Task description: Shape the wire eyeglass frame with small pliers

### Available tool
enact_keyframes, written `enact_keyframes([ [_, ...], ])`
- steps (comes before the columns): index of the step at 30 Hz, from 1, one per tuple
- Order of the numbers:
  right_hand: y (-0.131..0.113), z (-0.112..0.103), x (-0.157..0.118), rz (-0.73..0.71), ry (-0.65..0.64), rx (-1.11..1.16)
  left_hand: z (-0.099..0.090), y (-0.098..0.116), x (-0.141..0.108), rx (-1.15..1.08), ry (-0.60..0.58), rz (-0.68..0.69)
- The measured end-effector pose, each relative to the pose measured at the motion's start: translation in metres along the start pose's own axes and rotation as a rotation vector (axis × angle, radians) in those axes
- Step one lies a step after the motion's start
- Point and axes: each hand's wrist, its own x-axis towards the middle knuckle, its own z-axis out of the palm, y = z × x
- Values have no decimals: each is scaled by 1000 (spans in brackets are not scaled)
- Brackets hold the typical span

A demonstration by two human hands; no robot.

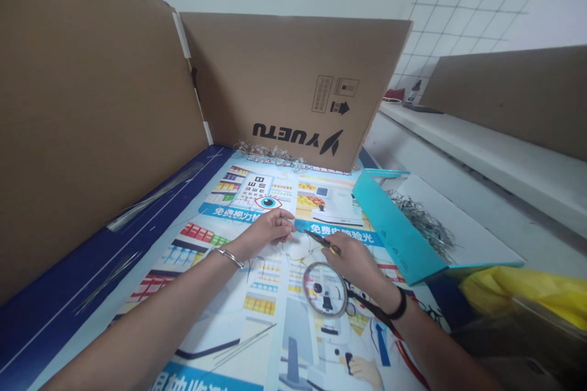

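My left hand [276, 226] is closed in a pinch over the middle of the printed sheet, with a thin wire [288, 252] trailing faintly from its fingertips. Close on its right, my right hand [351, 256] grips small dark-bladed scissors [316, 237] with a gold-coloured part; the blades point left toward the left fingertips. Just below the right hand lies a round, clear-looking ring [306, 289]. A black-and-red-handled tool [378, 313] runs beneath the right wrist, partly hidden by the forearm.
Cardboard panels [284, 73] stand at the back and left. Bundles of thin wire [153, 198] lie on the left edge, with loose wires [245, 345] in front. Wire scraps [266, 151] lie along the back panel. A turquoise box [398, 232] holds tangled wire; yellow plastic [532, 290] sits nearby.
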Motion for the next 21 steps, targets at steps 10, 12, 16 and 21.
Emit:
enact_keyframes([
  [10,-2,-2,0,23,34,-17,2,3,-2,28,7,-1],
  [12,-2,-2,0,16,42,-18,1,1,-2,36,13,4],
  [16,-1,0,0,-16,59,-49,1,-2,0,17,22,15],
  [21,-1,2,-1,-87,127,-145,2,-1,1,20,37,11],
])
